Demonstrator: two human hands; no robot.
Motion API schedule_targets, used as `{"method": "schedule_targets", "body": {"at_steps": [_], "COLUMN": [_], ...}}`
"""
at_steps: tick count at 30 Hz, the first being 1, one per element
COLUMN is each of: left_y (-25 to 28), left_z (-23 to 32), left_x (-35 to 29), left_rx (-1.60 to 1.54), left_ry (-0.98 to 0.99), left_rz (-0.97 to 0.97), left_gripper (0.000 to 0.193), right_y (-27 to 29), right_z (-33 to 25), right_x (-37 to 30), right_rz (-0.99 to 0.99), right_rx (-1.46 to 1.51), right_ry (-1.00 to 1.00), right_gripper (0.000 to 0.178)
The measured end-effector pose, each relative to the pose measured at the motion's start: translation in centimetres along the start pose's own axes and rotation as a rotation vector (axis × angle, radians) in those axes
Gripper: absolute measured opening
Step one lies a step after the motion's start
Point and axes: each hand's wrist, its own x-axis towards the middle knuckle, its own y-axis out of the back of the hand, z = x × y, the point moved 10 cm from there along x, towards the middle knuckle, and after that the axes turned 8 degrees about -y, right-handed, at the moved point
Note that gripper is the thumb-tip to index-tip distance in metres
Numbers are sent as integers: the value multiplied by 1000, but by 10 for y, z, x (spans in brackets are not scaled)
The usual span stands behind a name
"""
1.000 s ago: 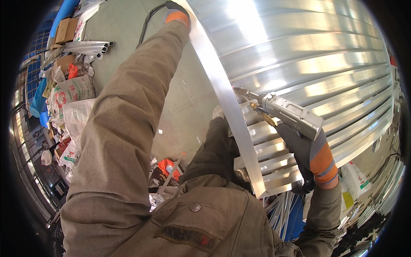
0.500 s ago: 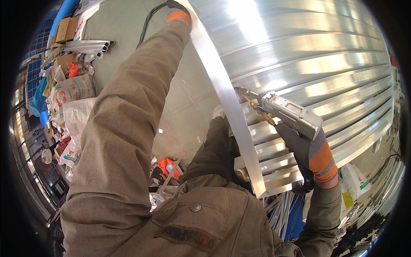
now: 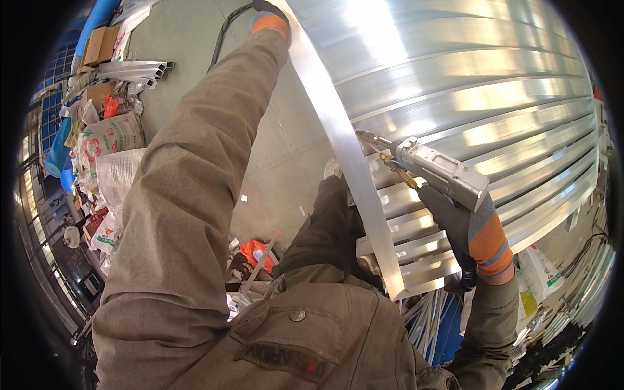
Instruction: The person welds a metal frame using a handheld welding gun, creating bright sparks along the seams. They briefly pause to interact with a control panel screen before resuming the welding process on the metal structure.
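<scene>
My right hand [image 3: 455,224], in a dark glove with an orange and grey cuff, is closed around a silver handheld welding gun [image 3: 442,170] with brass fittings. The gun's thin nozzle points left and meets the inner side of a long, flat metal edge bar [image 3: 338,136], by the slat ends. My left arm stretches far forward along that bar. At its end my left hand [image 3: 270,19], gloved the same way, rests against the bar's far part; its fingers are mostly hidden at the picture's top edge. Shiny metal slats [image 3: 468,97] run rightward from the bar, side by side.
A black cable [image 3: 224,39] hangs by my left hand. Sacks [image 3: 114,136], cardboard boxes [image 3: 101,45] and square metal tubes [image 3: 140,70] lie along the left. An orange plastic bag [image 3: 257,255] is on the floor near my legs. Thin metal strips [image 3: 426,322] lie below the slats.
</scene>
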Motion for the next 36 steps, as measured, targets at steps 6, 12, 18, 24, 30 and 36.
{"method": "schedule_targets", "body": {"at_steps": [6,12,18,24,30,36], "left_y": [6,17,-32,-63,-1,-5], "left_z": [-8,-24,0,14,-2,-10], "left_x": [-7,-31,37,73,3,-4], "left_rx": [-41,-383,-202,-212,-91,5], "left_ry": [33,206,86,65,75,123], "left_rz": [37,96,52,72,80,96], "left_gripper": [33,32,33,33,32,36], "right_y": [-2,-1,-1,1,2,4], "right_z": [-1,-4,-5,0,-1,-6], "right_x": [1,2,1,0,-2,-5], "right_rz": [-23,-59,-34,8,-1,10], "right_rx": [44,-29,7,60,50,49], "right_ry": [-40,-56,-25,-39,-41,-22], "right_gripper": [41,44,41,38,40,41]}}
